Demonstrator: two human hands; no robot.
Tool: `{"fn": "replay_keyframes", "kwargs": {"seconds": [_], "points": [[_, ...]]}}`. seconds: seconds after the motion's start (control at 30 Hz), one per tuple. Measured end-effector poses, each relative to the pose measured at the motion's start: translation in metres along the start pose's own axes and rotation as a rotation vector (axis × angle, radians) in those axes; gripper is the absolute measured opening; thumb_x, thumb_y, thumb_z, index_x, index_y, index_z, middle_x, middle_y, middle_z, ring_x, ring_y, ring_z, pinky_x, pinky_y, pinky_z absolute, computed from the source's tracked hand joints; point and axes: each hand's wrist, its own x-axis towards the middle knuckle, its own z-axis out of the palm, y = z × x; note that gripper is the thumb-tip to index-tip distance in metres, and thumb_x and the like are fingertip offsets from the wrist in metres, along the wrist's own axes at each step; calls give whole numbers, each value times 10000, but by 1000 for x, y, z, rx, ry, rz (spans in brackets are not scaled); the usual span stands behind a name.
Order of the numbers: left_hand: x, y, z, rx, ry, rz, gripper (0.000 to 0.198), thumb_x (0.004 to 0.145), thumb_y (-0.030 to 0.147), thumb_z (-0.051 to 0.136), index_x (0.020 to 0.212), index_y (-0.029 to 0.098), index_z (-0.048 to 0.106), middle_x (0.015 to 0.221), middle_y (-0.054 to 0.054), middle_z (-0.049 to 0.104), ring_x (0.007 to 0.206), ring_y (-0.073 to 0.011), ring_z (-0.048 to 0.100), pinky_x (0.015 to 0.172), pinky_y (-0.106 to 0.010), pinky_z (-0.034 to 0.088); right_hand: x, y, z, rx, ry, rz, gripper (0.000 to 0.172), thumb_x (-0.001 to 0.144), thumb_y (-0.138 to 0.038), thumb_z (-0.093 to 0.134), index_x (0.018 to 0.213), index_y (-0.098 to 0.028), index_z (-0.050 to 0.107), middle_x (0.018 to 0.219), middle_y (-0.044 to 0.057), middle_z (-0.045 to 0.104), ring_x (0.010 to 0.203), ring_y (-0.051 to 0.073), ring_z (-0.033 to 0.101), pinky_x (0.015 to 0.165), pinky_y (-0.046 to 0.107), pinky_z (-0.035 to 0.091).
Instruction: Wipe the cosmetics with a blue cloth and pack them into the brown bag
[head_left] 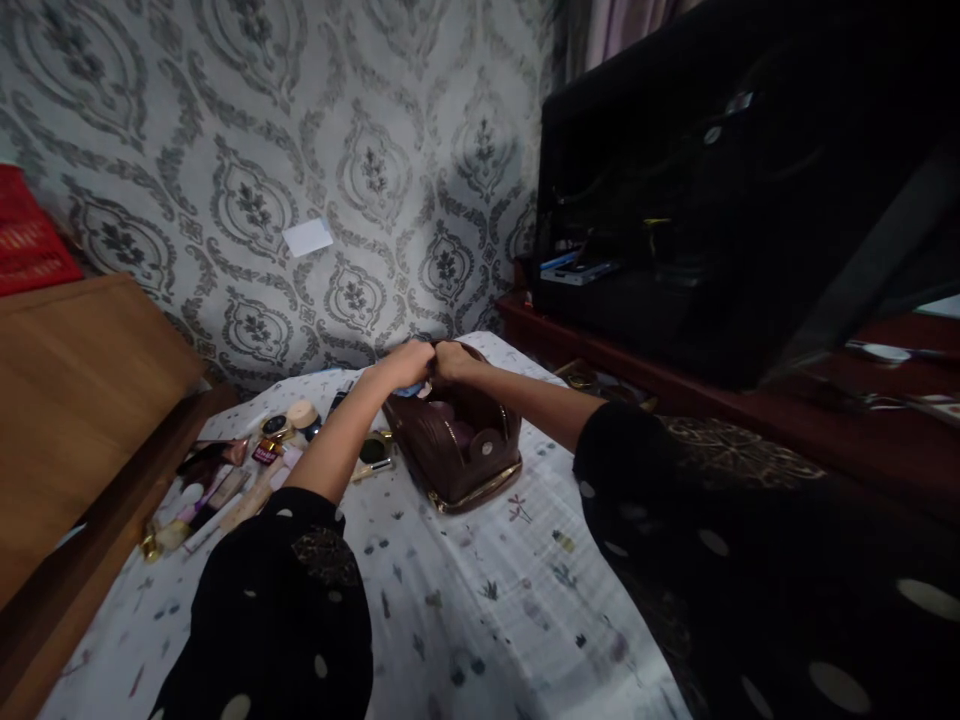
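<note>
A dark brown handbag [424,455] stands open on the patterned cloth, its gold zip running along the near edge. Inside show a lining pocket, a round snap and dim contents. At the bag's far rim, my left hand [411,364] and my right hand [454,362] meet with fingers closed. What they grip is hidden by the knuckles. Something blue [409,390] shows just under my left hand. Beside the bag on the left lie a dark round compact [372,449] and a slim tube [373,470].
Several cosmetics [225,490] lie in a group on the left of the white printed cloth [465,600]. A wooden panel [90,400] borders the left side. On the right, a large black screen [675,220] stands on a dark red cabinet [600,350]. Patterned wallpaper rises behind.
</note>
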Motion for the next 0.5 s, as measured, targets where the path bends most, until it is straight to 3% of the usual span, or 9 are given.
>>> {"fn": "replay_keyframes", "kwargs": {"seconds": [0.07, 0.13, 0.2, 0.23, 0.37, 0.5], "points": [[-13, -12, -8, -68, 183, 14, 275, 953, 225, 497, 1126, 143, 694, 1179, -109, 704, 1112, -219, 622, 994, -325, 451, -3, -4, -2, -23, -9, 5, 481, 637, -95, 857, 1097, -74, 720, 1037, 158, 738, 1041, 265, 698, 862, 279, 558], [-28, -32, -13, -191, 432, -27, 298, 963, 260, 464, 1134, 161, 688, 1152, -80, 718, 1073, -201, 633, 975, -303, 448, -8, -7, -4, -41, -17, 7, 516, 597, -51, 848, 1099, -75, 730, 1017, 156, 749, 1030, 280, 707, 840, 276, 562], [-45, -57, -11, -319, 646, -149, 277, 944, 296, 491, 1065, 163, 701, 1058, -60, 740, 982, -191, 653, 922, -282, 461, -14, -9, -7, -44, -10, 1, 458, 620, -46, 819, 1070, -71, 741, 977, 148, 756, 979, 278, 722, 804, 274, 566], [-55, -70, -8, -349, 687, -244, 271, 935, 310, 500, 1051, 170, 700, 1043, -49, 743, 969, -185, 652, 905, -269, 460, -18, -9, -8, -42, -4, -5, 413, 637, -45, 801, 1045, -70, 748, 946, 141, 759, 949, 274, 727, 787, 269, 564], [-90, -115, 22, -332, 647, -457, 275, 908, 283, 480, 1005, 151, 701, 994, -74, 748, 933, -209, 653, 874, -295, 467, -36, -8, -19, -3, 65, -63, 226, 764, -70, 674, 973, -78, 758, 886, 124, 760, 900, 251, 721, 768, 261, 543], [-114, -135, 63, -296, 507, -584, 246, 863, 242, 513, 963, 142, 714, 994, -93, 751, 953, -228, 661, 891, -313, 471, -65, -17, -20, 78, 250, -184, 325, 955, -146, 428, 1130, -115, 700, 1135, 143, 717, 1062, 229, 664, 899, 306, 501]]}}
